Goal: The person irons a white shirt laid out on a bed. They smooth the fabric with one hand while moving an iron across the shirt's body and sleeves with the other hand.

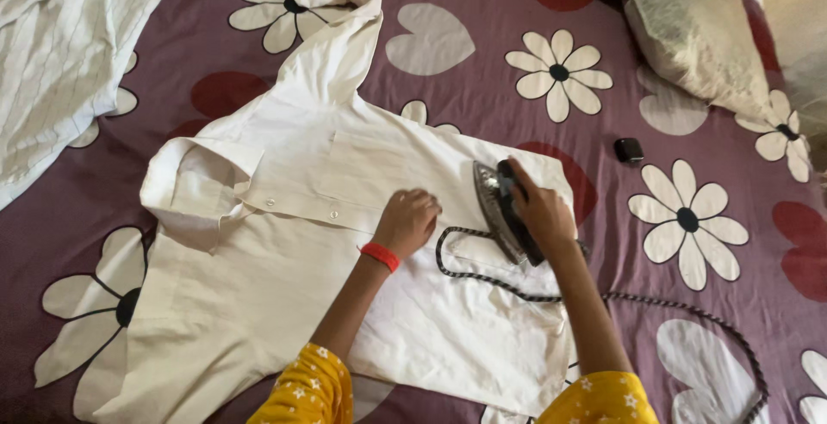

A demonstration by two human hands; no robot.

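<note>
On the bed (482,88), over a purple flowered sheet, a cream shirt (284,243) lay spread flat. Her right hand (541,208) was clamped on the handle of a dark iron (504,213), tipped on edge on the shirt's front, its braided cord (603,296) trailing off right. Her left hand (407,221), fingers curled together, pressed the cloth just beside it, holding nothing. A small black object (628,149) sat well apart.

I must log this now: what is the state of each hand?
Left hand: closed loosely, pressing on the cream shirt.
Right hand: closed, holding the iron.
</note>
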